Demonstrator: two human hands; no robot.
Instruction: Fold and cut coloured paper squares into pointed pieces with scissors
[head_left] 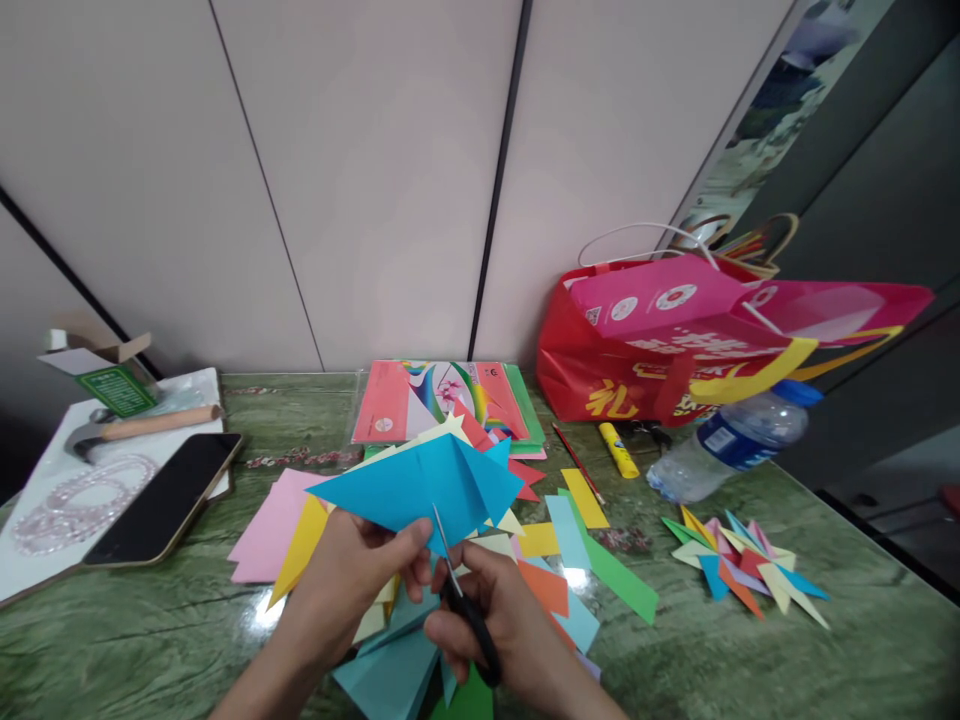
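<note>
Blue paper (420, 480) sits just beyond both hands, its long axis running left to right. The left hand (364, 560), nearer it, pinches its lower edge; the right hand (499, 600) grips scissors (480, 632), blades pointing away across that edge. Beyond lies a paper pack (382, 400), against the wall (375, 200).

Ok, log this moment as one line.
left hand: holds folded blue paper | right hand: holds black-handled scissors at paper's lower edge | nearby: green paper strip

A phone (166, 500) lies near beads (37, 522), a wooden-handled tool (161, 424) and an open box (118, 389); across the desk (135, 645), a bottle (731, 445) sits beside a red bag (574, 350).
</note>
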